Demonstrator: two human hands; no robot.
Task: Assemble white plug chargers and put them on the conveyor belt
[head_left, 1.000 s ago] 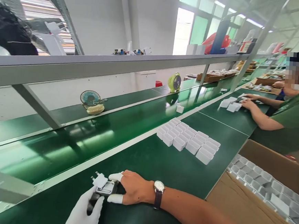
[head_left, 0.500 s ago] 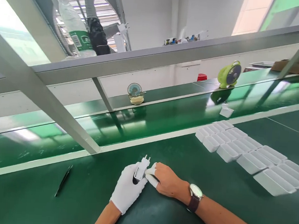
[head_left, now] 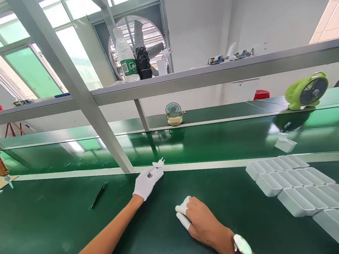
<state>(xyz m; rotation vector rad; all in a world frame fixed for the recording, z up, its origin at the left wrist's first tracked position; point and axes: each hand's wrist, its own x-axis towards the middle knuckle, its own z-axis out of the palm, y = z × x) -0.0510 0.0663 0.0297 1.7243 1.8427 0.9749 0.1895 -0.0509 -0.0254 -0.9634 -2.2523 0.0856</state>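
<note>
My left hand (head_left: 145,182), in a white glove, reaches forward to the pale strip at the edge of the green conveyor belt (head_left: 215,142) and is closed on a small white plug adapter (head_left: 156,165) with its prongs pointing up and away. My right hand (head_left: 199,220), bare with white finger cots and a wristwatch, rests curled on the green table (head_left: 62,220) nearer to me, and nothing shows in it. A block of white plastic trays (head_left: 296,186) lies to the right of that hand.
Black tweezers (head_left: 99,194) lie on the table left of my left arm. One white tray (head_left: 285,144) rides on the belt. A slanted grey frame post (head_left: 99,125) meets the belt edge beside my left hand. Two small fans (head_left: 174,113) (head_left: 306,90) stand beyond the belt.
My left hand has moved forward from my right hand to the belt edge, carrying the plug adapter. The right hand stayed on the table. My view has turned left.
</note>
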